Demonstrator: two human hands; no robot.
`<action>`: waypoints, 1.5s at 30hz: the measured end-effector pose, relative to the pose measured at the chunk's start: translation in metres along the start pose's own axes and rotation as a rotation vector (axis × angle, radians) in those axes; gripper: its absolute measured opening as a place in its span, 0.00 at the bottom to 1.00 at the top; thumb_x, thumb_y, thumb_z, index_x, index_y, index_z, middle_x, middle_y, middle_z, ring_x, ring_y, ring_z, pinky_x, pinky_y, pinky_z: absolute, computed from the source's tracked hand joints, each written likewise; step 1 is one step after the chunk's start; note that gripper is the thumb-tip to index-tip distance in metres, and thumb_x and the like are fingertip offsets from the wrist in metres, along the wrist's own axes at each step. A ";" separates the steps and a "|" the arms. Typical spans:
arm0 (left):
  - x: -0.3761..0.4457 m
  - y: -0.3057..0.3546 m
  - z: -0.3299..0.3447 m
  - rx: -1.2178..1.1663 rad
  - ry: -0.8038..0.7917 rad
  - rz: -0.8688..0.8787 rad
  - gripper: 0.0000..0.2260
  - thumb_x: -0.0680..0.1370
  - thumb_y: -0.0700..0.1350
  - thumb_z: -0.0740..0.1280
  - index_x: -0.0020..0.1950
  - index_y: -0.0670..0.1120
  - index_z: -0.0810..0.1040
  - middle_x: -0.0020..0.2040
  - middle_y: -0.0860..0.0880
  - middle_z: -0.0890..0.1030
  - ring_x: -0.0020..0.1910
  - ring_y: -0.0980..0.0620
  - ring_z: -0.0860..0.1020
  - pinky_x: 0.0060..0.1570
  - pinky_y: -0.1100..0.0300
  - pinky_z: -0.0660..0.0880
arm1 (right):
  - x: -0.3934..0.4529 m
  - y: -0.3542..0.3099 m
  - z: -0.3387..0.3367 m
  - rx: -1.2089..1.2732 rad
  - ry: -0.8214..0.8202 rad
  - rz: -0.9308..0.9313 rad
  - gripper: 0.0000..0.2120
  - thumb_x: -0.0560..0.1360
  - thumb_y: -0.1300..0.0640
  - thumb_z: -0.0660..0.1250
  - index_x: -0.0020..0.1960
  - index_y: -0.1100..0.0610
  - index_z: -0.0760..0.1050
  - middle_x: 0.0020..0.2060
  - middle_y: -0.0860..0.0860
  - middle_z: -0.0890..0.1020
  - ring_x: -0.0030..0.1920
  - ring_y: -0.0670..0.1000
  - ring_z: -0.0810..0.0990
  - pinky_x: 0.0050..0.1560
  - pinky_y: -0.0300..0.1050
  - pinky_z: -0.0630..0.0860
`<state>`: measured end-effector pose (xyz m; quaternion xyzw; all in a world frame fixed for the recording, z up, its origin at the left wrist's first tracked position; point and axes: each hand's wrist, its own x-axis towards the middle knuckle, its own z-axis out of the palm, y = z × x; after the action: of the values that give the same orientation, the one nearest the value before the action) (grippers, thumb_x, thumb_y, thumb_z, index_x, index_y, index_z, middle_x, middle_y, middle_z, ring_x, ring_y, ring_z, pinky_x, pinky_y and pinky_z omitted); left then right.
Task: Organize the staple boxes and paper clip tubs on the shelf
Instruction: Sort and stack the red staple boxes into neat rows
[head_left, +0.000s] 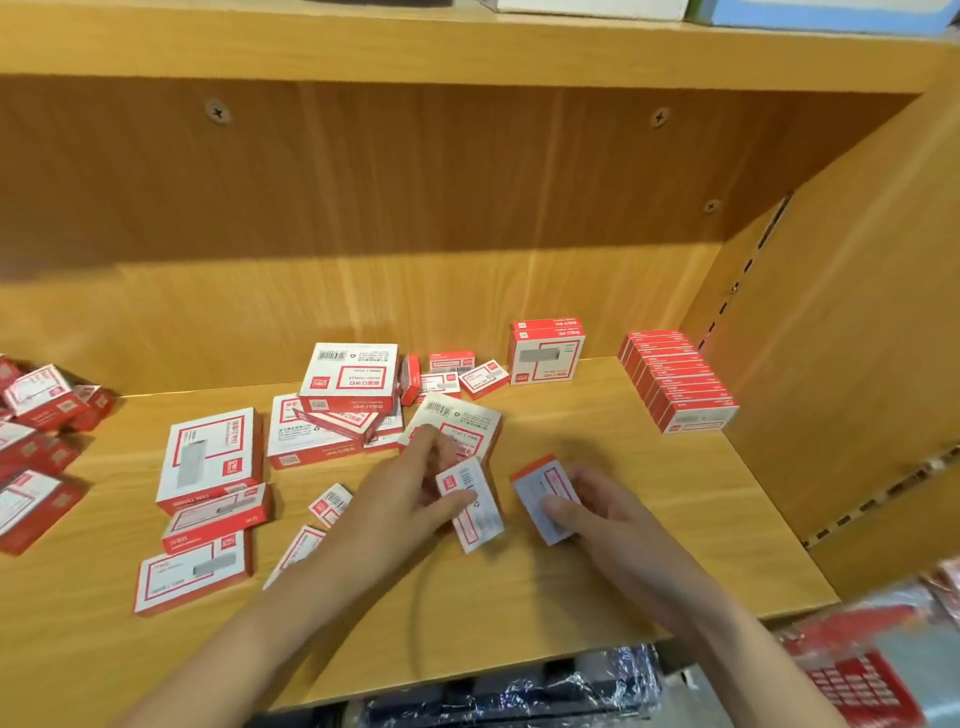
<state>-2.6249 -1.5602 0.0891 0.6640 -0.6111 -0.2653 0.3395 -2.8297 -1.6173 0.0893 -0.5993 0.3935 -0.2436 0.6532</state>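
Red-and-white staple boxes lie scattered on a wooden shelf (623, 519). My left hand (395, 499) pinches a small staple box (475, 512) between thumb and fingers, just above the shelf board. My right hand (608, 525) grips another small staple box (543, 496) right beside it. A larger staple box (462, 423) lies behind my left fingers. A neat row of small boxes (675, 382) stands on edge at the right wall. Two large boxes (545, 353) are stacked at the back. No paper clip tubs show.
Large boxes (208, 457) and a loose pile (343, 400) fill the shelf's left-middle. More boxes (36, 441) lie at the far left. The shelf's right side panel (831, 364) has slotted rails. Wrapped goods (519, 691) sit below the shelf, red packets (862, 665) at lower right.
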 end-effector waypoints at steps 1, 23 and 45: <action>0.003 0.003 0.002 -0.095 0.018 -0.006 0.11 0.74 0.42 0.69 0.45 0.49 0.66 0.40 0.54 0.79 0.37 0.56 0.79 0.36 0.60 0.75 | 0.000 0.000 0.001 -0.005 -0.025 -0.018 0.09 0.75 0.58 0.64 0.53 0.60 0.75 0.46 0.52 0.81 0.44 0.44 0.77 0.45 0.33 0.71; -0.019 -0.009 -0.017 0.070 0.053 -0.128 0.10 0.71 0.46 0.72 0.50 0.50 0.75 0.42 0.57 0.79 0.41 0.58 0.78 0.41 0.65 0.74 | 0.033 0.000 -0.019 -0.859 -0.140 -0.390 0.13 0.70 0.47 0.66 0.52 0.50 0.73 0.48 0.46 0.76 0.48 0.43 0.74 0.47 0.31 0.67; 0.046 0.047 0.070 -0.205 -0.123 -0.007 0.18 0.69 0.43 0.73 0.54 0.53 0.71 0.46 0.52 0.73 0.43 0.57 0.73 0.44 0.67 0.73 | 0.008 -0.004 -0.075 -0.857 0.139 -0.391 0.14 0.74 0.59 0.66 0.59 0.51 0.70 0.52 0.44 0.74 0.53 0.43 0.74 0.54 0.31 0.68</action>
<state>-2.7026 -1.6162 0.0847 0.6106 -0.5981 -0.3677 0.3664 -2.8846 -1.6686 0.0936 -0.8600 0.3810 -0.2173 0.2610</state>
